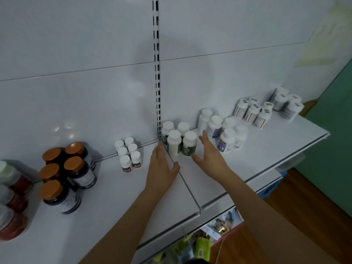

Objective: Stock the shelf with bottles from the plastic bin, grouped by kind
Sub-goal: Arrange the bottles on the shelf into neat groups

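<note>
Both hands lie flat on the shelf [219,187] with straight fingers and hold nothing. The left hand [162,166] and the right hand [208,153] sit on each side of the green-label bottles [179,140]. The right hand is almost touching the front one. A quick push could tip it into the purple-label bottles [224,136] behind. The bin is not in view.

Dim, cool, even light. Soft head-shaped shadow on white back panel [144,77]; two small glare spots lower left of panel. Wide-angle bending toward edges. Red-labelled bottles [11,206] at left edge blurred; overall softness.
</note>
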